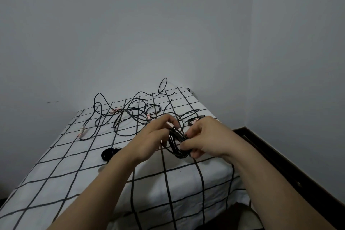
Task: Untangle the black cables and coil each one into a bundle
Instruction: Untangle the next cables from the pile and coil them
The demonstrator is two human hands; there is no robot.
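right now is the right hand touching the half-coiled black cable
Touching. The head view shows the right hand curled round the coiled black cable, thumb and fingertips pinching its loops.

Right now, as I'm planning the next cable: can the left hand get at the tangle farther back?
Probably, once it lets go: the left hand grips the bundle with the right hand, but only bare cloth lies between it and the tangle.
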